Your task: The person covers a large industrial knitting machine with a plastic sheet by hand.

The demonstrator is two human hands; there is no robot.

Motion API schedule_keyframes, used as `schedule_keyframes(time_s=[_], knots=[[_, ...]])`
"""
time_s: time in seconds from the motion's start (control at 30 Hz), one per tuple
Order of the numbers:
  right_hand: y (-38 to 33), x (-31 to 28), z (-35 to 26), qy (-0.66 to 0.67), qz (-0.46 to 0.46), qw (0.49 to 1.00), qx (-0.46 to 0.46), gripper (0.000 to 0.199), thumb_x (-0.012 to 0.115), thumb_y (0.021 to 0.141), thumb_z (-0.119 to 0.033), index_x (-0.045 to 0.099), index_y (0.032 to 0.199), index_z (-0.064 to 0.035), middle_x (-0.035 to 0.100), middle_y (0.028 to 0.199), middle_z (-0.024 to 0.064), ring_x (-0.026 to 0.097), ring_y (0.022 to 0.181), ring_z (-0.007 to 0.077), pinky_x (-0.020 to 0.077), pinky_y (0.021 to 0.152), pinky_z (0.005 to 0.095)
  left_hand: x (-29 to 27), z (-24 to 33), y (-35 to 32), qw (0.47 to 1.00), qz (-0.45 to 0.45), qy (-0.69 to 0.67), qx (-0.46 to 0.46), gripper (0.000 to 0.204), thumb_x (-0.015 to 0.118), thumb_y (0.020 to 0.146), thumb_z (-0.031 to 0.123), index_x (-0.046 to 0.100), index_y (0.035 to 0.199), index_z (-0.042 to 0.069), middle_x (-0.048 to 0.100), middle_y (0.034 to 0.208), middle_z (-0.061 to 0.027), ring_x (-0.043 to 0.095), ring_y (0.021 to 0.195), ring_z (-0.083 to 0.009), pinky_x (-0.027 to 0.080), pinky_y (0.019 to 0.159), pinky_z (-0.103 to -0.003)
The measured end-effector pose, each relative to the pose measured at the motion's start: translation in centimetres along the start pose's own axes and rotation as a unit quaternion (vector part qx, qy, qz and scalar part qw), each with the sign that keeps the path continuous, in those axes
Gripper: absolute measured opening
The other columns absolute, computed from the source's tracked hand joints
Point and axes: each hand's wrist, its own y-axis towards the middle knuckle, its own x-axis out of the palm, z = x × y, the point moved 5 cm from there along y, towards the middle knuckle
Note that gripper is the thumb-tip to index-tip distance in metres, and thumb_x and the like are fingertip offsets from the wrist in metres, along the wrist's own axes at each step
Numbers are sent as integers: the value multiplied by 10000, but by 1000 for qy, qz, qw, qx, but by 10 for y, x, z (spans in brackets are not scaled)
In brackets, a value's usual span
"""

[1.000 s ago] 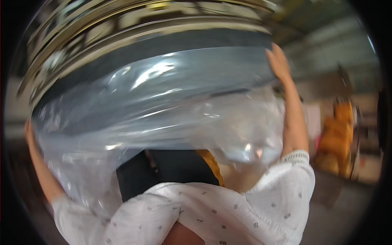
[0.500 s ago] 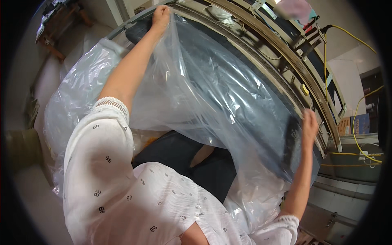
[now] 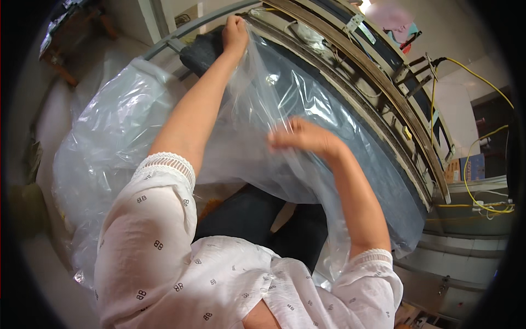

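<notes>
The large clear plastic bag (image 3: 307, 109) is drawn over a long dark grey padded panel (image 3: 378, 181) that lies along a curved metal frame (image 3: 350, 71). The left hand (image 3: 235, 34) is clenched on the bag's edge at the far top end of the panel. The right hand (image 3: 304, 137) lies on the film near the panel's middle, fingers bent and gathering the plastic. Loose bag billows to the left of the left forearm and hangs below the right arm. Yellow cables (image 3: 471, 164) run beside the frame at right.
</notes>
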Motion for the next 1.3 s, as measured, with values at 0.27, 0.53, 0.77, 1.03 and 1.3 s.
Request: schedule_keyframes(time_s=[0.27, 0.53, 0.77, 1.03, 1.3], knots=[[-174, 4, -45, 161, -8, 954, -252, 568, 589, 740, -530, 625, 1008, -30, 621, 933, 98, 562, 889, 215, 436, 767, 309, -2, -14, 13, 999, -41, 35, 7, 160, 463, 862, 213, 528, 902, 72, 587, 828, -164, 568, 776, -350, 444, 675, -418], [-241, 35, 0, 168, 417, 869, -206, 915, 535, 723, -646, 276, 1358, -40, 309, 1386, 102, 290, 1279, 249, 232, 1047, 388, -24, -97, 57, 994, -40, 35, -98, 241, 469, 826, 212, 537, 911, -3, 571, 816, -154, 560, 753, -270, 445, 709, -361], [-378, 111, 101, -312, 554, 759, 139, 547, 569, 607, 88, 584, 1116, -115, 613, 1043, 111, 625, 739, 254, 497, 672, 305, -9, -86, 64, 989, -38, 124, 70, 271, 477, 858, 183, 571, 927, -62, 586, 913, -202, 557, 845, -304, 430, 793, -362], [-665, 86, 69, -444, 762, 359, 304, 233, 607, 757, -63, 604, 988, -95, 606, 844, 93, 586, 720, 212, 461, 655, 292, 37, -125, 58, 952, -118, 282, -15, 273, 467, 842, 184, 621, 914, -30, 616, 926, -217, 597, 850, -357, 462, 733, -429], [-488, 275, 322, 194, 341, 849, 354, 755, 726, 658, -446, 467, 1240, -41, 516, 1214, 130, 522, 1058, 244, 399, 918, 326, -65, -166, 164, 865, -110, 484, -75, 252, 610, 739, 277, 679, 770, 37, 655, 812, -154, 639, 742, -344, 507, 644, -440]])
